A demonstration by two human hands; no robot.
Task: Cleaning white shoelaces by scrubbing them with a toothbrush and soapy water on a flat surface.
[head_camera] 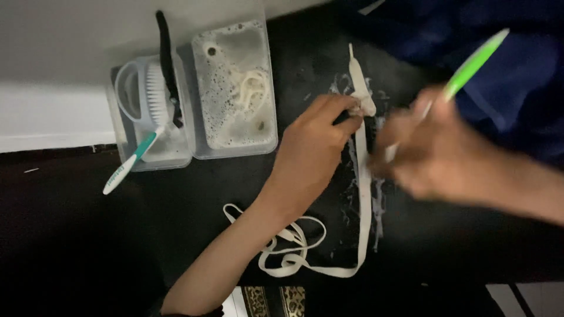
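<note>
Shoelace (364, 194) runs down the black surface (176, 205) mid-frame, wet, floppy, probably slippery; best pinned near its end. Left hand (317, 147) pinches it there, right hand (429, 155) grips a green toothbrush (470, 67), blurry.

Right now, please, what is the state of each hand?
Left hand: closed, pinching the white shoelace flat on the black surface.
Right hand: closed on a green toothbrush; blurred.

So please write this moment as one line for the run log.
left hand: pins white shoelace on black surface | right hand: holds green toothbrush, blurred | soapy water tub behind
</note>
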